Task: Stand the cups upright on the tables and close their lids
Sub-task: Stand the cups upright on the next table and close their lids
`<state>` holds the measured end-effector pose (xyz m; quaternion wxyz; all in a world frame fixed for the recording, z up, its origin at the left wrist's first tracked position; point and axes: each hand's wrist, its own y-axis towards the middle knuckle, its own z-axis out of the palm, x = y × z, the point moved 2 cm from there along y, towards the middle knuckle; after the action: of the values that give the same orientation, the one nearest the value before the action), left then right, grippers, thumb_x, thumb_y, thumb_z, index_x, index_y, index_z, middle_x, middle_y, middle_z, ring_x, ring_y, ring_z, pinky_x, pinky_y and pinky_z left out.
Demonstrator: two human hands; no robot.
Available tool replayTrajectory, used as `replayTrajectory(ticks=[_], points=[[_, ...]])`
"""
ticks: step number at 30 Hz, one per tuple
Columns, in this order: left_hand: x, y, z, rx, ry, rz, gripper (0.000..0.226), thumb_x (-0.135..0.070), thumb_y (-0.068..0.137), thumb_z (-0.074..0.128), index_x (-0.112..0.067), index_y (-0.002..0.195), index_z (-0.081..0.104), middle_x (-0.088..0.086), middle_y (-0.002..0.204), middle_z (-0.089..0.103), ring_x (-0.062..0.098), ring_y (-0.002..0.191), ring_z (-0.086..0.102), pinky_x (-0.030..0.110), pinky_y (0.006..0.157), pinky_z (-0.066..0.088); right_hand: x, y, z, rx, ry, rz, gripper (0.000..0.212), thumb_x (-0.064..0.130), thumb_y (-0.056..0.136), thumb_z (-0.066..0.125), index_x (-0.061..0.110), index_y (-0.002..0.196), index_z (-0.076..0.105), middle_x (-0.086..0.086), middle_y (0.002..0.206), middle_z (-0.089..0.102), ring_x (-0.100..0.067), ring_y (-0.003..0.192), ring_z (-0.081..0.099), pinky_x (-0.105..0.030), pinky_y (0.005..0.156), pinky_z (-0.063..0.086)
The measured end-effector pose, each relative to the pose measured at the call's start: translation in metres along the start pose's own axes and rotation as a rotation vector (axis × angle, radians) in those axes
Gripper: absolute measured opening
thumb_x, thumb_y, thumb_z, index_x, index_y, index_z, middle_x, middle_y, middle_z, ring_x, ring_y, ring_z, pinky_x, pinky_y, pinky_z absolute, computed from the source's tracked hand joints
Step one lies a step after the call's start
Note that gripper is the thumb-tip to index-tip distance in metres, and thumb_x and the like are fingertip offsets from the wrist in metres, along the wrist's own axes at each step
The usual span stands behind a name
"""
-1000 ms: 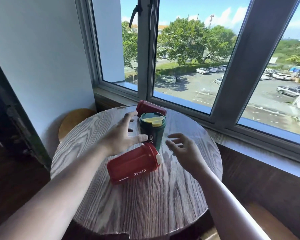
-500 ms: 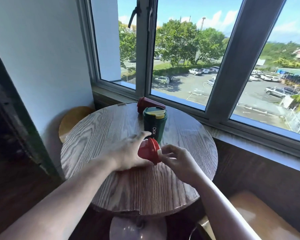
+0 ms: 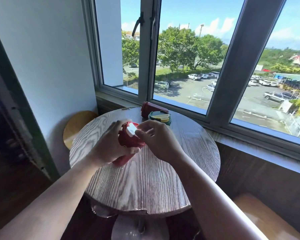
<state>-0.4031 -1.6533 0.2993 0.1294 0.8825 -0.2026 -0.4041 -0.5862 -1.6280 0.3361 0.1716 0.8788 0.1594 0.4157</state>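
Note:
A red cup [image 3: 128,141] stands roughly upright, a bit tilted, above the round wooden table [image 3: 145,179]. My left hand [image 3: 109,146] is wrapped around its body. My right hand [image 3: 156,139] has fingertips on the white flip tab [image 3: 131,129] of its red lid. Behind them a green cup [image 3: 160,117] stands upright with a yellow lid flap. A second red cup [image 3: 151,108] lies on its side at the table's far edge by the window.
A window sill and frame [image 3: 180,108] run right behind the table. A round wooden stool [image 3: 78,123] stands at the left by the wall. Another wooden seat [image 3: 267,220] is at the lower right. A dark door frame [image 3: 16,118] is at the far left.
The near red cup lay on its side a second ago; my left hand has taken it and raised it upright. My right hand has moved onto its lid tab.

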Motion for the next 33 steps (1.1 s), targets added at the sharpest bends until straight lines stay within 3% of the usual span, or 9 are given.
replayTrajectory(ticks=[2, 4, 6, 9, 14, 18, 22, 26, 33], points=[[0.010, -0.003, -0.003, 0.003, -0.269, -0.042, 0.098, -0.050, 0.052, 0.088, -0.031, 0.136, 0.042, 0.000, 0.129, 0.057, 0.018, 0.118, 0.057, 0.039, 0.099, 0.051, -0.001, 0.003, 0.004, -0.009, -0.027, -0.020, 0.019, 0.036, 0.088, 0.069, 0.025, 0.103, 0.072, 0.010, 0.097, 0.072, -0.003, 0.081, 0.066, -0.020, 0.071, 0.052], [0.019, -0.009, -0.006, -0.016, -0.385, -0.053, 0.099, -0.055, 0.052, 0.087, -0.030, 0.136, 0.040, 0.001, 0.133, 0.054, 0.010, 0.121, 0.055, 0.032, 0.098, 0.051, -0.008, 0.001, 0.012, -0.008, -0.053, -0.026, 0.018, 0.036, 0.088, 0.069, 0.026, 0.103, 0.071, 0.009, 0.105, 0.068, -0.004, 0.086, 0.064, -0.022, 0.075, 0.051], [0.024, -0.013, -0.008, -0.024, -0.365, -0.047, 0.099, -0.060, 0.055, 0.084, -0.030, 0.137, 0.037, 0.000, 0.135, 0.053, 0.005, 0.121, 0.055, 0.030, 0.095, 0.051, -0.013, -0.001, 0.021, -0.015, -0.046, -0.038, 0.015, 0.033, 0.088, 0.070, 0.027, 0.102, 0.073, 0.010, 0.108, 0.063, -0.004, 0.091, 0.062, -0.023, 0.080, 0.052], [0.032, -0.015, -0.006, -0.038, -0.351, -0.070, 0.100, -0.060, 0.054, 0.085, -0.034, 0.136, 0.034, 0.003, 0.135, 0.052, 0.017, 0.119, 0.056, 0.040, 0.095, 0.052, -0.012, -0.002, 0.031, -0.051, 0.052, -0.058, 0.015, 0.026, 0.088, 0.071, 0.025, 0.102, 0.075, 0.010, 0.108, 0.063, -0.006, 0.094, 0.064, -0.030, 0.083, 0.058], [0.035, -0.004, -0.008, -0.147, -0.337, -0.082, 0.096, -0.058, 0.048, 0.087, -0.033, 0.129, 0.041, 0.005, 0.129, 0.059, 0.019, 0.114, 0.061, 0.037, 0.092, 0.055, -0.002, 0.002, 0.030, -0.081, 0.022, -0.134, 0.017, 0.025, 0.088, 0.070, 0.025, 0.104, 0.076, 0.011, 0.109, 0.067, -0.004, 0.098, 0.064, -0.031, 0.084, 0.057], [0.030, 0.018, -0.013, -0.178, -0.360, -0.041, 0.096, -0.054, 0.052, 0.085, -0.026, 0.134, 0.045, 0.002, 0.125, 0.062, 0.013, 0.110, 0.062, 0.031, 0.086, 0.054, -0.005, 0.008, 0.007, -0.238, -0.044, -0.161, 0.013, 0.027, 0.089, 0.068, 0.021, 0.097, 0.076, 0.007, 0.103, 0.068, -0.007, 0.087, 0.065, -0.028, 0.077, 0.055], [0.033, 0.051, -0.013, -0.178, -0.352, -0.046, 0.092, -0.050, 0.054, 0.087, -0.027, 0.135, 0.047, 0.001, 0.123, 0.064, 0.012, 0.106, 0.063, 0.028, 0.081, 0.054, -0.027, 0.018, -0.021, -0.390, -0.140, -0.037, 0.017, 0.023, 0.086, 0.069, 0.021, 0.103, 0.070, 0.001, 0.110, 0.061, -0.015, 0.103, 0.059, -0.022, 0.082, 0.042], [0.043, 0.077, -0.001, -0.149, -0.380, -0.090, 0.094, -0.042, 0.055, 0.091, -0.027, 0.135, 0.045, 0.003, 0.126, 0.060, 0.016, 0.107, 0.062, 0.034, 0.085, 0.056, -0.054, 0.028, -0.028, -0.285, -0.139, 0.091, 0.037, 0.030, 0.086, 0.072, 0.024, 0.122, 0.062, -0.002, 0.124, 0.052, -0.008, 0.106, 0.048, -0.022, 0.088, 0.038], [0.055, 0.099, 0.019, -0.047, -0.387, -0.124, 0.093, -0.046, 0.045, 0.092, -0.037, 0.127, 0.048, -0.005, 0.123, 0.062, 0.015, 0.108, 0.065, 0.032, 0.086, 0.056, -0.081, 0.031, -0.022, -0.213, -0.031, 0.079, 0.025, 0.022, 0.087, 0.071, 0.026, 0.111, 0.067, 0.004, 0.121, 0.052, -0.010, 0.110, 0.053, -0.044, 0.092, 0.056]])
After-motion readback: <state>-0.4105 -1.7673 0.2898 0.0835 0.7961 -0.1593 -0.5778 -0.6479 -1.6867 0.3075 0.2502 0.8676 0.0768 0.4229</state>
